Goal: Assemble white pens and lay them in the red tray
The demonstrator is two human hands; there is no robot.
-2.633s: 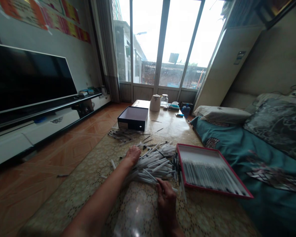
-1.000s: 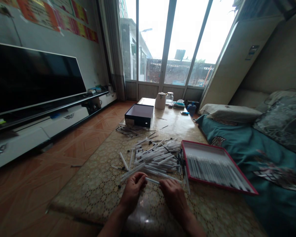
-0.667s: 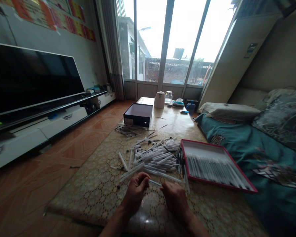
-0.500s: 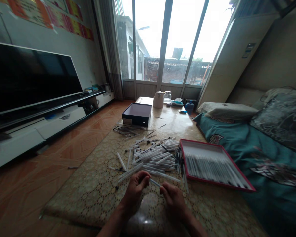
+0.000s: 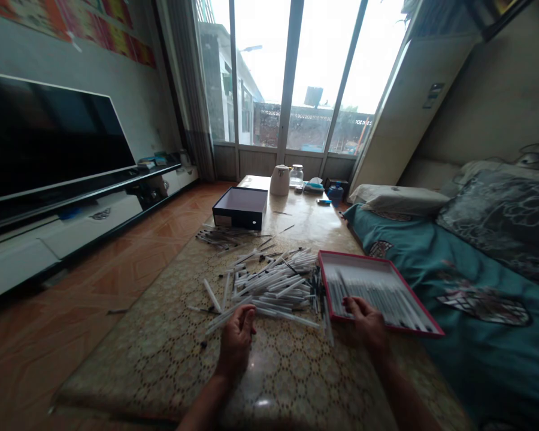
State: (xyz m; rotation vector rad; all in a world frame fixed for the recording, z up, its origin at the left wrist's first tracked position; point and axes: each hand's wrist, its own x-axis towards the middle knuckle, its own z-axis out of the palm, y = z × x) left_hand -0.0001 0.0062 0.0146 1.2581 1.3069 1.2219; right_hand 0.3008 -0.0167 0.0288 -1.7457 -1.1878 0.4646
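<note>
A heap of white pens [image 5: 273,284] lies in the middle of a low table [image 5: 170,353] with a lace-patterned cover. My left hand [image 5: 237,331] rests at the heap's near edge, fingers curled, and whether it holds a pen I cannot make out. My right hand [image 5: 365,319] reaches over the near end of a red-rimmed tray [image 5: 413,302] filled with pens laid in a row. Its fingers are bent down onto those pens, and what they pinch is hidden.
A dark open box [image 5: 240,208] stands farther back, with dark pen parts [image 5: 220,237] spread in front of it. A white jug [image 5: 280,179] and a jar [image 5: 296,175] sit at the far end. A teal bed [image 5: 453,287] borders the right; a TV [image 5: 49,143] stands left.
Both hands held one pen between them in front of me. My right hand has since swung right to the red tray; my left stays by the heap.
</note>
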